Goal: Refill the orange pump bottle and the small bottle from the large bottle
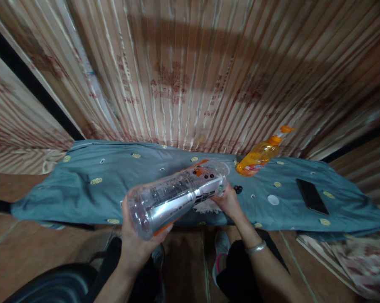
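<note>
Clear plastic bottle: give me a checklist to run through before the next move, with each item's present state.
1. Left hand grips the base of the clear plastic bottle: ok.
2. Right hand holds the neck end: ok.
3. Bottle upright: not ok, it lies nearly level.
4. Cap on the bottle: cannot tell.
5. Orange pump bottle clear of the hands: ok, it stands apart on the blue cloth.
6. Black phone clear: ok, far to the right.

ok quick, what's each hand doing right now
left hand: closed around the base of the clear plastic bottle
right hand: gripping the bottle's cap end
</note>
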`<state>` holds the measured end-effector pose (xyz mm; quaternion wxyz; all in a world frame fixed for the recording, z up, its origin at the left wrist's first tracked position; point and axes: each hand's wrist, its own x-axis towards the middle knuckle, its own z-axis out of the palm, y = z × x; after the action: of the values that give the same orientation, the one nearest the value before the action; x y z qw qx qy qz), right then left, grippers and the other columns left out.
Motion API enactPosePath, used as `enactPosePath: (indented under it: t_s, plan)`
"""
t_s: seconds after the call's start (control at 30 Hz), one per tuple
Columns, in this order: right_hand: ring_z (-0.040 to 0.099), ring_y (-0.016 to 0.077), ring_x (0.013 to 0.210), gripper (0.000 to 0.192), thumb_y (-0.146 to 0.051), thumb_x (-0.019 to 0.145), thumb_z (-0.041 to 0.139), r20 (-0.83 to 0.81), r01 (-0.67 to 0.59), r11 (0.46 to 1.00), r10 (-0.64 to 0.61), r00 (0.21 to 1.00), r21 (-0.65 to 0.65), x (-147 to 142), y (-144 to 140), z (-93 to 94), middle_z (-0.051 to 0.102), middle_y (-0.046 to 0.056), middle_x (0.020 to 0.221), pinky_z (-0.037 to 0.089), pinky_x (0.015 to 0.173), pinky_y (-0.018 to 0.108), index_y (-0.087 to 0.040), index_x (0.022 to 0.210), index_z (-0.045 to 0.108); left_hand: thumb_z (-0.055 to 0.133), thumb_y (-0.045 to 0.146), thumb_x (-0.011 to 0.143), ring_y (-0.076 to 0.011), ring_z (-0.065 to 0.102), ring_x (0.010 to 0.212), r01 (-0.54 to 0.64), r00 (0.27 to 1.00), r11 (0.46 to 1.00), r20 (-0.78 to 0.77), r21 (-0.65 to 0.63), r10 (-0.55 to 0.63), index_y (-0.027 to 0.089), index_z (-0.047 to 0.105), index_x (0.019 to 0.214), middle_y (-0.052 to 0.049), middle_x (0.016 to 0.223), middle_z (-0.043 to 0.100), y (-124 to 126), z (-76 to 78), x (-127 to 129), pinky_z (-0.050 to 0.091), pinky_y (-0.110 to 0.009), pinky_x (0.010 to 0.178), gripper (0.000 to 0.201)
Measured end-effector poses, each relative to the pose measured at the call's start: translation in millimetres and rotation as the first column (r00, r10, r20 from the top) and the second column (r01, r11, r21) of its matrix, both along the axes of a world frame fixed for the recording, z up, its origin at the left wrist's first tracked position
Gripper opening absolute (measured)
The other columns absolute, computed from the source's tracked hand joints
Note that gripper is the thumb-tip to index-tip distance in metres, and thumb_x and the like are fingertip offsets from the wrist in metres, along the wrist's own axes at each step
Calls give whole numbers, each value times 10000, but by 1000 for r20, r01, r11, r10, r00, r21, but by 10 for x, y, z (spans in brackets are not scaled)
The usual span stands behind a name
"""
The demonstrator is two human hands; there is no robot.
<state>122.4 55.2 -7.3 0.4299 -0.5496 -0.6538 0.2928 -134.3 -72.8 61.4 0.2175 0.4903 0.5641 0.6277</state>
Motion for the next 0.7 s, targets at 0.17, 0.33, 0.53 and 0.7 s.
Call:
enactPosePath:
  t_s: [0.17, 0.33, 0.53, 0.7]
  plan:
    - [763, 376, 1058, 641, -421, 679, 806, -2, -6, 1000, 6, 1000, 7, 4, 3, -12, 785, 180, 1171, 611, 947, 558, -164, 1236, 620, 944, 396, 564, -421, 706, 1173, -15, 999, 1000, 28, -25, 16, 307, 534, 1318, -117, 1286, 675, -13, 12, 19, 613, -602, 967, 863]
    - [769, 377, 1040, 602, -413, 676, 799, 4, -4, 1000, 4, 1000, 8, 4, -2, -8, 794, 172, 1147, 620, 923, 545, -171, 1203, 638, 948, 385, 538, -398, 719, 1138, -19, 994, 999, 104, -40, 23, 296, 556, 1285, -100, 1248, 694, -23, 69, 77, 615, -581, 962, 848]
    - [765, 393, 1046, 645, -413, 645, 806, -15, 8, 1000, -8, 1000, -8, 3, 7, 10, 787, 201, 1156, 621, 922, 553, -138, 1203, 637, 956, 434, 500, -370, 743, 1068, -54, 994, 998, 93, 14, 53, 282, 586, 1262, -80, 1197, 727, 13, 42, 67, 641, -534, 900, 860]
    - [769, 391, 1032, 632, -411, 650, 801, -13, 12, 1000, -12, 1000, -11, -4, 1, 10, 787, 194, 1149, 624, 915, 544, -148, 1202, 643, 927, 409, 606, -359, 750, 1097, 13, 998, 999, -57, 44, -10, 303, 545, 1321, -92, 1249, 715, 20, -24, -6, 657, -496, 883, 817]
